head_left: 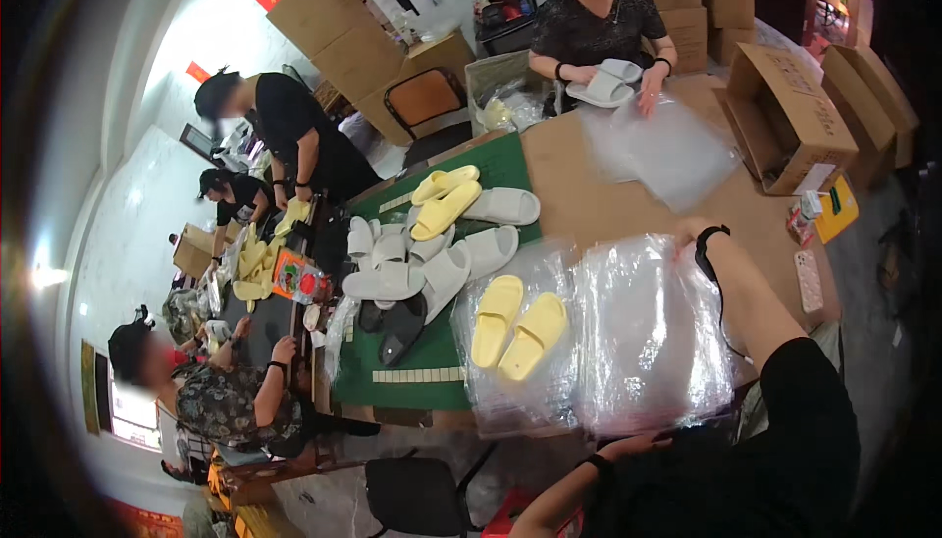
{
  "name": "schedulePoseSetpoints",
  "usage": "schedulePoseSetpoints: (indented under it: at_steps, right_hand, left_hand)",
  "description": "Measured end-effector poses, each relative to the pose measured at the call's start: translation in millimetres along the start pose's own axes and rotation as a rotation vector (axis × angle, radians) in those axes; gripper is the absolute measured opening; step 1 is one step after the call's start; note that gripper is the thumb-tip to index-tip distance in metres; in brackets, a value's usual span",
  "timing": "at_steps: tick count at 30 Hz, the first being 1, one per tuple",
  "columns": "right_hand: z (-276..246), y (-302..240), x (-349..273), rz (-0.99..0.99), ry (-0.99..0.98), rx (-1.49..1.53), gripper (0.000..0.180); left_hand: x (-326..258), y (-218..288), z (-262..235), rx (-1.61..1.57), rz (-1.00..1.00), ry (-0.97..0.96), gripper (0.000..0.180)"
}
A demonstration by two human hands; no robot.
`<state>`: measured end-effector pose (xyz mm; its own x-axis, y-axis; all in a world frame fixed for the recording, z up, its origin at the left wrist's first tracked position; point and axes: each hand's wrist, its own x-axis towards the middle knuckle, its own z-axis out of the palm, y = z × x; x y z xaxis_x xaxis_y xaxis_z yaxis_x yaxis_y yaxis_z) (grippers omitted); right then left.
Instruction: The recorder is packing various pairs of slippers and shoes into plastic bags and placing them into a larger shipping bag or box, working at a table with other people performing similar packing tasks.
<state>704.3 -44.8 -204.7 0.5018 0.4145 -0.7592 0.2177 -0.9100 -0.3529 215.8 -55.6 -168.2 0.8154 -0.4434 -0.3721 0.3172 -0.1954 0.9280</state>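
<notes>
We had our right hand (690, 234) curled over the far edge of the stack of clear, floppy plastic bags (648, 332), while our left hand (628, 445) rested at that stack's near edge, its grip too hidden for us to tell. Just left of the stack lay 2 soft yellow foam slippers (515, 327) on another bag. We judged the bags light, limp and slippery, best pinched at 1 edge.

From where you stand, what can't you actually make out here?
- Right hand: fingers hidden behind the clear bag stack, head view.
- Left hand: mostly under the stack's near edge; grip unclear.
- Yellow slippers: blurred by plastic glare.
- Dark slippers: partly covered by white slippers.
</notes>
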Motion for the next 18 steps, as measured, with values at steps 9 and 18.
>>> schedulePoseSetpoints:
  at_steps: [9, 18]
  right_hand:
    - [0, 17, 12, -0.037, 0.034, 0.067, 0.02]
    - [21, -62, -136, -0.519, 0.93, -0.705, 0.072]
  left_hand:
    - [-85, 28, -62, -0.386, -0.152, 0.453, 0.045]
    - [-123, -21, -176, 0.103, 0.016, 1.352, 0.048]
